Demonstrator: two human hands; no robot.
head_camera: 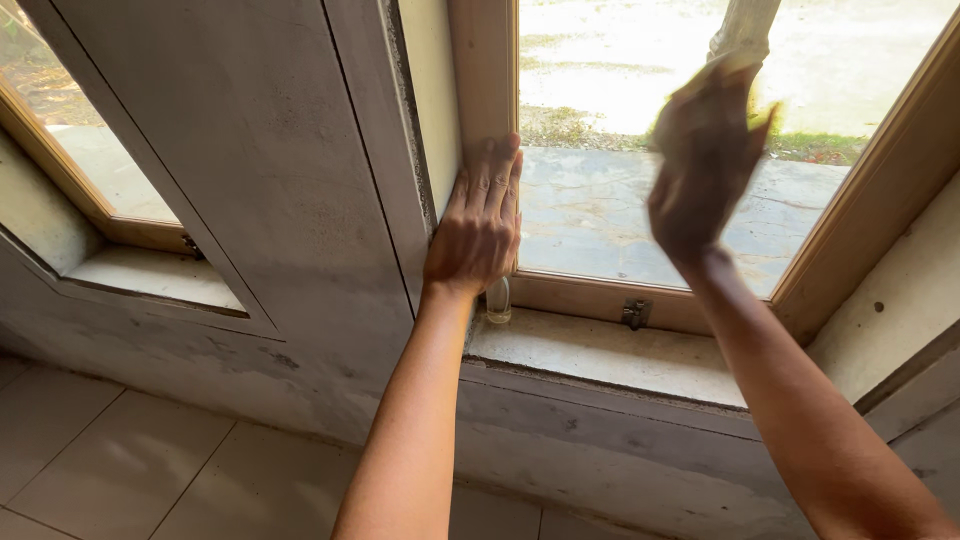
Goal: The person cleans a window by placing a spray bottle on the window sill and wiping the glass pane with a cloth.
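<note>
At the lower corner of a wooden window frame (480, 90), near the centre of the view, the left hand (478, 225) is laid flat, palm down and fingers extended together toward twelve o'clock; nothing is grasped by it, and its fingertips are pressed against the upright of the frame where it meets the grey wall panel (250, 170). Toward two o'clock from that hand, the right hand (703, 160) is seen blurred against the glass pane (590, 200); it appears closed around a small yellowish cloth (762, 118), of which only an edge is shown beyond the fingers at the hand's two o'clock side, so the grip itself cannot be made out clearly. The cloth is held against or just before the pane; contact cannot be told because of the blur. Just below the left wrist, at six o'clock from the hand, a small clear glass bottle (498, 300) is stood upright on the stone sill (600, 350), touching the foot of the frame. At three o'clock from the bottle, a small metal latch (634, 314) is fixed to the bottom rail. At nine o'clock in the view, a second window (70, 130) is set in the wall, and pale floor tiles (130, 460) are seen at seven o'clock.
</note>
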